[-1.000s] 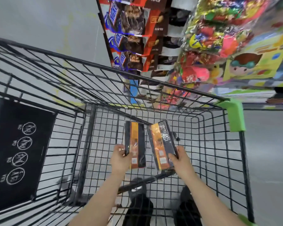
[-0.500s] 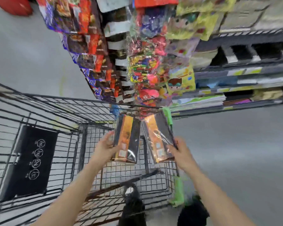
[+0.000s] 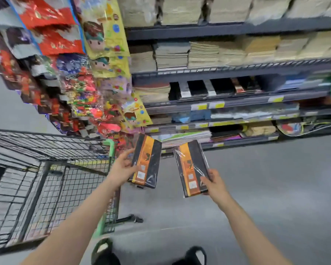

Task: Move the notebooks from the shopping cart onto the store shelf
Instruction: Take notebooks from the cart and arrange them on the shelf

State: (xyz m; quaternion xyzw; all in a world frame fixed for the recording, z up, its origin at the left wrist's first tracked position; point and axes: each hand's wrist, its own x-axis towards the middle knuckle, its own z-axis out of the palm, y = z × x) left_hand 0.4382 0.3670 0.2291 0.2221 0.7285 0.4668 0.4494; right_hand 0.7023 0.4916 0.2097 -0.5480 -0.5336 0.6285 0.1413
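left hand (image 3: 122, 167): grips left notebook (image 3: 146, 161)
right hand (image 3: 215, 183): grips right notebook (image 3: 191, 170)
notebooks: apart, clear of cart (image 3: 46, 150), before shelf (image 3: 237, 100)

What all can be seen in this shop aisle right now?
Notebooks: two, black with an orange band, plastic-wrapped; left notebook and right notebook, one per hand, above the floor.
Shopping cart: one, black wire with green corners, at left.
Store shelf: several dark tiers, stacked with tan and dark paper goods, ahead.
Hanging packets: many, multicoloured, at the shelf's left end.
Floor: grey.
Shoes: two, dark, bottom edge.
Left hand: gripping a notebook.
Right hand: gripping a notebook.
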